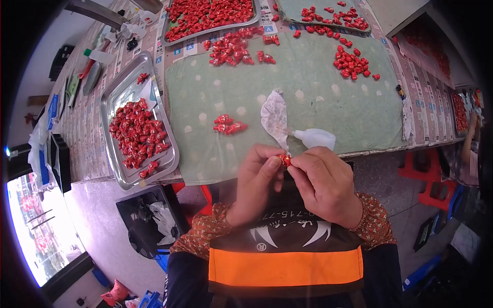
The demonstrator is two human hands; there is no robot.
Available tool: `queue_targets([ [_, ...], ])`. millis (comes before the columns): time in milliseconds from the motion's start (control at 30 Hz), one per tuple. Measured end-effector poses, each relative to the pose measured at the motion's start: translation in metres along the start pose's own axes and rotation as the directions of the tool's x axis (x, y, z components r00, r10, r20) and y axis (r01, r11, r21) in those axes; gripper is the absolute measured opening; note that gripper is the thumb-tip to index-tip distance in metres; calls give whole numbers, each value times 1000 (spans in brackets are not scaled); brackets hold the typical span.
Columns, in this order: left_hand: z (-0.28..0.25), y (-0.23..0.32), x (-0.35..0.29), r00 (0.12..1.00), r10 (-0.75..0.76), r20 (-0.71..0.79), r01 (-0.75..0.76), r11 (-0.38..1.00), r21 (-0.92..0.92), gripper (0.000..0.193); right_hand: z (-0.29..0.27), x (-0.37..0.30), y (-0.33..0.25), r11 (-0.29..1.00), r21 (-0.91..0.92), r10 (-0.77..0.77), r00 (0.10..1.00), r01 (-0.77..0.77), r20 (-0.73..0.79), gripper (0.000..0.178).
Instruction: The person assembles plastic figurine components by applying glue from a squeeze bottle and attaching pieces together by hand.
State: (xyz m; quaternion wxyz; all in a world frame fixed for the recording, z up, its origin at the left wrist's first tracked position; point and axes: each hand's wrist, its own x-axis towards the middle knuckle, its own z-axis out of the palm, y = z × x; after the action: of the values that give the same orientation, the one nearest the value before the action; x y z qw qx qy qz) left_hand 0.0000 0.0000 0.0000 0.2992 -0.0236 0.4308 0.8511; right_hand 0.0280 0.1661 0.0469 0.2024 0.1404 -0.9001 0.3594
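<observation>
Between the fingertips of both hands, close to the table's near edge, is a small glossy red piece [285, 160] with gold-coloured marks. My left hand [257, 177] pinches it from the left with thumb and forefinger. From the right, my right hand [323, 177] grips it too, its fingers bent together. Just beyond the fingertips lies a crumpled whitish cloth or tissue [274, 114], and beside it a white squeeze bottle [317, 138] with a thin nozzle rests on its side. A few red figure-like pieces [228, 124] sit together on the green spotted cloth [359, 115], left of the tissue.
At the left stands a metal tray [173, 146] with a heap of red pieces. Another full tray [251, 21] is at the back, with loose piles [233, 49] before it. Rounded red parts [353, 64] lie back right. A black bin [151, 220] stands below the table.
</observation>
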Motion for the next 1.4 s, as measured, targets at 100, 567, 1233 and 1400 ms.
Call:
queue_targets([
  [100,-1,-3,-4,999,54,8,-54,994,96,18,1,-2,-2,998,53,22,1000,-22,14,17],
  [567,-3,-22,-10,957,284,59,-290,930,225,14,18,-17,-1,969,199,144,989,-143,10,16],
  [1233,-9,-9,-8,980,52,190,-91,974,206,18,8,-34,20,84,740,507,667,-668,545,15],
  [1400,-11,-17,-11,965,130,228,-188,948,257,18,11,-39,20,102,752,503,686,-651,526,15],
])
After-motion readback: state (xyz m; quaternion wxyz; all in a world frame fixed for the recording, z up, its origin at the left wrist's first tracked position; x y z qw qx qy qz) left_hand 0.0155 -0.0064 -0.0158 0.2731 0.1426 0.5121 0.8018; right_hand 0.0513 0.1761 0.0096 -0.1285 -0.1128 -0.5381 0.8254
